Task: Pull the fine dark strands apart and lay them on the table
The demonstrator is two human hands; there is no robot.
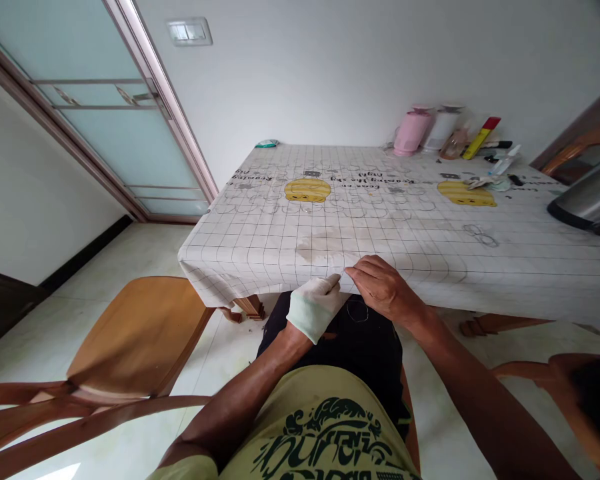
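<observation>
My left hand wears a white glove with a pale green cuff. Its fingers are pressed together at the table's front edge, and what they pinch is too small to name. Just to its right, my right hand is bare, with thumb and finger closed in a pinch on something I cannot make out. The fingertips of both hands are close together but apart. A thin loop of thread hangs below my right hand, against the dark trousers. Under the hands lies the checked white tablecloth.
Coiled thread lies right of my hands. Along the back right stand a pink device, a white device, bottles and a yellow-red box. A metal kettle is at the right edge. A wooden chair stands left.
</observation>
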